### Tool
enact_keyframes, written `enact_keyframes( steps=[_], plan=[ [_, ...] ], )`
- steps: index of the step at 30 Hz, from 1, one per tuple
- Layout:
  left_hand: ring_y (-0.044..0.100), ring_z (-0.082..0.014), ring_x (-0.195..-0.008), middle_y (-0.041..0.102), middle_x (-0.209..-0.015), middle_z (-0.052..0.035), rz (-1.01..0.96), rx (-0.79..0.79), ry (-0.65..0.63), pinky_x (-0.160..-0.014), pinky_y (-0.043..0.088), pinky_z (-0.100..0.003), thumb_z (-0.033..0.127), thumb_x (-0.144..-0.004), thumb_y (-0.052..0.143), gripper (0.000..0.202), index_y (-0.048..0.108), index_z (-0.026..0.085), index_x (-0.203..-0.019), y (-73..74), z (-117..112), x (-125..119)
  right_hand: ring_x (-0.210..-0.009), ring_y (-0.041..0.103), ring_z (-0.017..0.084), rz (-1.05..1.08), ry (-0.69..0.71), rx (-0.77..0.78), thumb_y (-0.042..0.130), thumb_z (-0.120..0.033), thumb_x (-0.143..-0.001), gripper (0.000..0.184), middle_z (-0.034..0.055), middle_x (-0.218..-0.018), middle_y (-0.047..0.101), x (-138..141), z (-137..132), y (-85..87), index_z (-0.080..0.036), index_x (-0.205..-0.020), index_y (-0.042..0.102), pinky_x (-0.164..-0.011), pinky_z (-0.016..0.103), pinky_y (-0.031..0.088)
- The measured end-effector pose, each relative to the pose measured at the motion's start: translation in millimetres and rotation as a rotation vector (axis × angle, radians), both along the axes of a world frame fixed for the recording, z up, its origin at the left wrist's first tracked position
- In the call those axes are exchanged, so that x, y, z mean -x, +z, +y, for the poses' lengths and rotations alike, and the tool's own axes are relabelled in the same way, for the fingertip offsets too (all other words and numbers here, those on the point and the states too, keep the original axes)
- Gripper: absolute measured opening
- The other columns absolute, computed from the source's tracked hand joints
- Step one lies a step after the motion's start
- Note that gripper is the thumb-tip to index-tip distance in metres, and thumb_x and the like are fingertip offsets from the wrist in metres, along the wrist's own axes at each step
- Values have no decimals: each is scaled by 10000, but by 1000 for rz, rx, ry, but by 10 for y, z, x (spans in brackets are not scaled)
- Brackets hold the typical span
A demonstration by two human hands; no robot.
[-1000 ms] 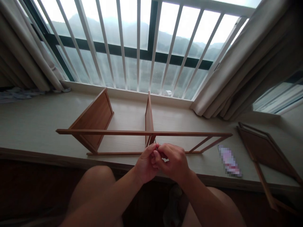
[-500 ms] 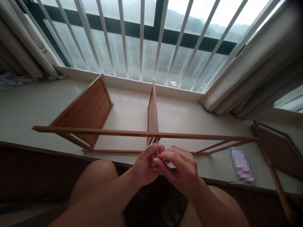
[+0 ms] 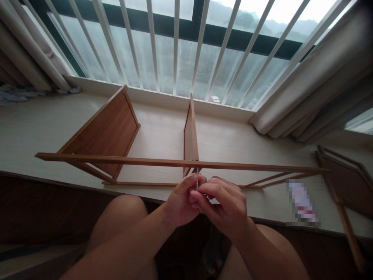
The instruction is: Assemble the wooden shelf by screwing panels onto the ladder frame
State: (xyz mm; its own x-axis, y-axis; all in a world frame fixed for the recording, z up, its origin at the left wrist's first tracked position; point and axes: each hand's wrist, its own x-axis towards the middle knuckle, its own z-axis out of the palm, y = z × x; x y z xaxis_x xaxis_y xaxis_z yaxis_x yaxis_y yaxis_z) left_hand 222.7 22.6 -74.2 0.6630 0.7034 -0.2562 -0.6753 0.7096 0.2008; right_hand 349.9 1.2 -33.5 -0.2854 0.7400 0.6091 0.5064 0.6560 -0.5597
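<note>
Pinched between the left hand's (image 3: 183, 202) thumb and forefinger, a thin metal rod (image 3: 197, 178) points to 12 o'clock, and the right hand (image 3: 225, 204) closes its thumb and forefinger on the lower end. The 2 hands touch, and the fingers hide what lies beneath that end. The rod's tip reaches the long wooden rail (image 3: 145, 160) of a shelf frame on the pale window ledge (image 3: 160, 128); whether it sits in a hole, I cannot tell.

That rail runs from 9 to 3 o'clock, crossing between the hands and the middle panel (image 3: 190, 132) at 12 o'clock. The end panel (image 3: 101, 134) leans at 10 o'clock. Just past the fingers runs a lower rail (image 3: 145, 184), partly covered by the hands.

At 3 o'clock a pixelated object (image 3: 301, 202) lies near the ledge's edge. Beyond it, a second wooden frame (image 3: 346, 171) overlaps the long rail's end in view; contact is unclear. Curtains hang at 10 (image 3: 29, 54) and between 1 and 2 o'clock (image 3: 309, 89), flanking white window bars (image 3: 176, 50). Bare knees flank the forearms, the left knee (image 3: 118, 216) between 8 and 9 o'clock.
</note>
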Motion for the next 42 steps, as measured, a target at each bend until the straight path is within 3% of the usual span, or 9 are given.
enact_keyframes(
  steps=[9,23,28,32,38,42],
  plan=[
    [369,-30,-458,405,-562,52,56,0,24,-466,387,-160,360,-702,738,238,622,163,-766,6,-13,5,-639,573,142,-4,-6,1,648,-167,-827,52,33,-713,630,15,-14,29,-199,-857,620,-624,270,471],
    [426,-51,-538,438,-634,38,67,-59,67,-488,406,-170,369,-673,754,267,612,161,-759,34,1,-25,-631,587,141,24,-39,-17,667,-211,-824,47,30,-722,648,9,-10,26,-204,-852,630,-621,263,477],
    [353,-32,-488,431,-621,45,-1,-55,61,-435,332,-145,334,-712,733,218,611,159,-759,20,0,-18,-588,542,125,51,-54,-17,708,-179,-785,110,7,-681,621,13,-17,41,-198,-824,607,-594,256,453],
    [299,-17,-451,397,-580,57,-13,-86,68,-455,348,-142,318,-749,699,194,601,150,-743,31,4,-23,-569,525,121,64,-74,4,713,-185,-780,118,3,-661,607,7,-25,23,-196,-793,596,-577,257,441],
    [358,-24,-469,446,-593,34,-61,-129,36,-412,282,-124,317,-809,634,194,602,140,-734,44,21,-34,-564,529,121,59,-81,-8,697,-200,-797,96,3,-639,601,11,-21,25,-197,-782,603,-566,254,440],
    [323,-22,-459,428,-599,45,-43,-109,50,-431,313,-130,321,-793,653,185,606,151,-740,34,23,-33,-567,529,125,58,-121,-3,726,-195,-770,118,5,-632,598,14,-34,16,-190,-766,609,-576,260,440]
  ],
)
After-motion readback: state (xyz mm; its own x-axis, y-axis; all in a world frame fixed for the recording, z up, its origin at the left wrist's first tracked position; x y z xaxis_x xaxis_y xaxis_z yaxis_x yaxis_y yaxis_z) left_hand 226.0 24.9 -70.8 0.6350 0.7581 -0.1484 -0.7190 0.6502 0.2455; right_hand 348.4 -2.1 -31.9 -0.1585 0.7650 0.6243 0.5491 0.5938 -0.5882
